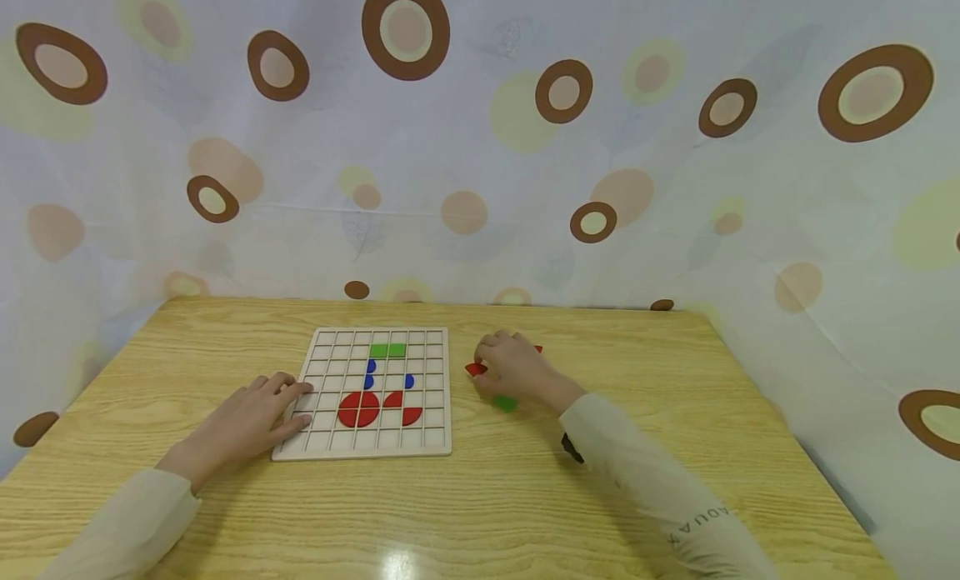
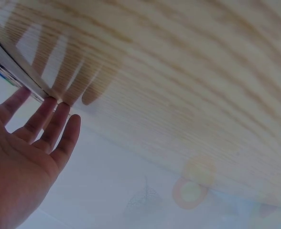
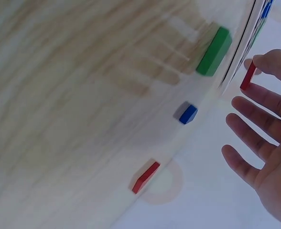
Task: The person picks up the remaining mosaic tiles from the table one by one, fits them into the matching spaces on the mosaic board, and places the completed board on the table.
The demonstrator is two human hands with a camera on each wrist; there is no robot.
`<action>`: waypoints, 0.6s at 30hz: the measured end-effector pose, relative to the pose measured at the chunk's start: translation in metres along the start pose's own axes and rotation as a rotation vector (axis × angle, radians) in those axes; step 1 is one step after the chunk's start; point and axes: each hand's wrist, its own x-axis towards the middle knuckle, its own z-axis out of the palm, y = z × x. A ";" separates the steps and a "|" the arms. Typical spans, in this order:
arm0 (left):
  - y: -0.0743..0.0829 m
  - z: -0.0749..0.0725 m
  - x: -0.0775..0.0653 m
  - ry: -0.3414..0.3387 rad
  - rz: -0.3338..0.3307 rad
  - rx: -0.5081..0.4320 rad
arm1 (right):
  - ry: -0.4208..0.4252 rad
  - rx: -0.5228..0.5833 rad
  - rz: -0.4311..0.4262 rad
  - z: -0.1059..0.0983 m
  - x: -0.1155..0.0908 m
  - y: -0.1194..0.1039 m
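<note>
A pale board (image 1: 330,438) with a square grid lies on the table, carrying two green squares (image 1: 387,351), a few blue half-round pieces (image 1: 408,382), a red circle (image 1: 358,409) built from quarter pieces, and separate red quarter pieces (image 1: 412,416). My left hand (image 1: 251,417) rests at the board's left edge, fingers loosely spread and touching it. To the right of the board, my right hand (image 1: 517,370) pinches a red quarter-circle piece (image 1: 475,369) between thumb and index finger. The right wrist view shows this red piece (image 3: 248,76) edge-on, lifted off the table.
Near the right hand lie a green piece (image 3: 214,51), a small blue piece (image 3: 188,114) and another red piece (image 3: 145,177). In the head view the hand partly covers them. A patterned cloth (image 1: 465,147) hangs behind the wooden table (image 1: 465,513) and along its sides.
</note>
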 end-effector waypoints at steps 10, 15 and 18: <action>0.000 0.001 0.000 0.011 0.008 0.004 | -0.053 -0.086 -0.042 0.004 0.008 -0.024; 0.000 0.000 -0.001 0.005 0.004 0.010 | -0.046 -0.102 -0.077 0.004 0.012 -0.036; 0.000 0.001 -0.001 0.004 0.003 0.014 | -0.030 -0.118 -0.111 0.005 0.015 -0.042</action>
